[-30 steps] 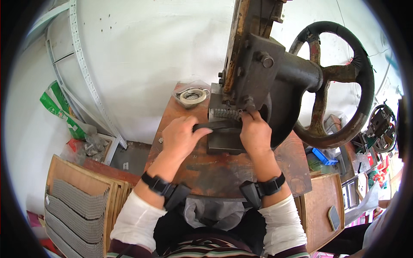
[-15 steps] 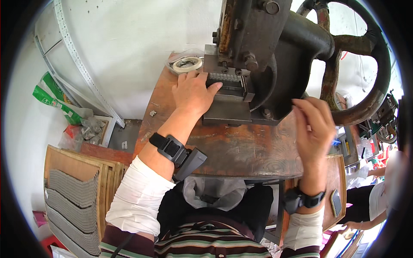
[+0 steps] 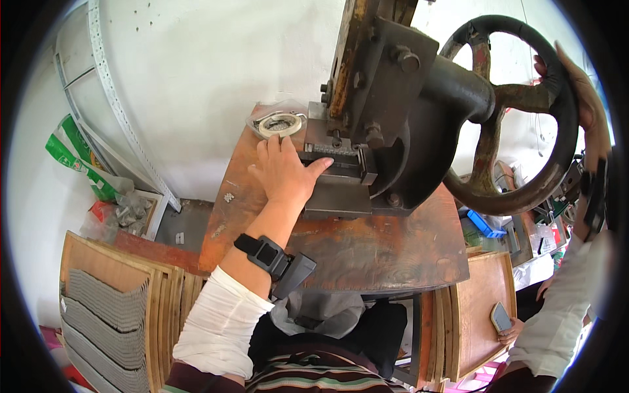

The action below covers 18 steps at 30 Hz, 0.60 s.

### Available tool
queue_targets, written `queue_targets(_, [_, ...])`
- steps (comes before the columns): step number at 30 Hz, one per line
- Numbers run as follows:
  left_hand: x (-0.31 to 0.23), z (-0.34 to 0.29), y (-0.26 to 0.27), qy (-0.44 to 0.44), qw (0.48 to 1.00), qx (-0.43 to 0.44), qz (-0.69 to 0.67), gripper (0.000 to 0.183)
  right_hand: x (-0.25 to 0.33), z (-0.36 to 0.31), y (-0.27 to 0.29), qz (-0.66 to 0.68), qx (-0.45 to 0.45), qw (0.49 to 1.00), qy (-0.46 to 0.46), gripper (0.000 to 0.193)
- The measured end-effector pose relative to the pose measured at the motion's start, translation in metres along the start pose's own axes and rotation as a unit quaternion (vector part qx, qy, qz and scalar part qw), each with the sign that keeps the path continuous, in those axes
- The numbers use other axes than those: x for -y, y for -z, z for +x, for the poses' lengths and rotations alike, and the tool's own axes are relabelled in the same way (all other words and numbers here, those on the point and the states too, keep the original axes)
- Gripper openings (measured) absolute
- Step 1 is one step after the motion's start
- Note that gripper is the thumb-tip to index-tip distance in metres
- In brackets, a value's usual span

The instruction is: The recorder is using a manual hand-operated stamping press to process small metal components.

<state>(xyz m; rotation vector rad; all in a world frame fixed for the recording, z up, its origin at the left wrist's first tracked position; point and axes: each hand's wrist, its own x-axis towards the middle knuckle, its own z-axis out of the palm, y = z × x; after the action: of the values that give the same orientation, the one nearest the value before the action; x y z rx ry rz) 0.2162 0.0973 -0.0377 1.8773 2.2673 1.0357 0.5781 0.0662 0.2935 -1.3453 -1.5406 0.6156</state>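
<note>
My left hand (image 3: 283,171) is at the die block (image 3: 339,171) of a dark, worn hand press (image 3: 419,121). Its thumb stretches over the edge of a dark metal bar in the die, and the fingers spread along the block's left side. I see nothing gripped in it. Up at the far right, my right hand (image 3: 585,92) reaches to the rim of the press's large handwheel (image 3: 483,154). Fingertips show inside the rim, so the hand is wrapped round it; part of it is hidden behind the rim.
A roll of tape (image 3: 280,124) lies in a clear bag behind the left hand. The wooden table (image 3: 367,262) carries small pale bits at left. Wooden trays (image 3: 108,259) of grey corrugated strips stand lower left. At right, another person's hand (image 3: 511,331) touches a phone (image 3: 500,317) on a tray.
My right hand has moved from beside the press, up and right, onto the handwheel rim. My left hand stays at the die, its fingers slightly more spread. The view has shifted slightly.
</note>
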Motion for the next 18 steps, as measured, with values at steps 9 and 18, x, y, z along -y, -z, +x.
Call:
queue_targets(9, [0.004, -0.002, -0.009, 0.015, 0.998, -0.023, -0.05, 0.097, -0.18, -0.122, -0.108, 0.072, -0.388, 0.869, 0.3, 0.042])
queue_targets(18, [-0.004, -0.003, -0.013, -0.002, 0.998, -0.024, -0.055, 0.098, -0.07, -0.044, 0.058, 0.001, -0.099, 0.995, 0.022, 0.048])
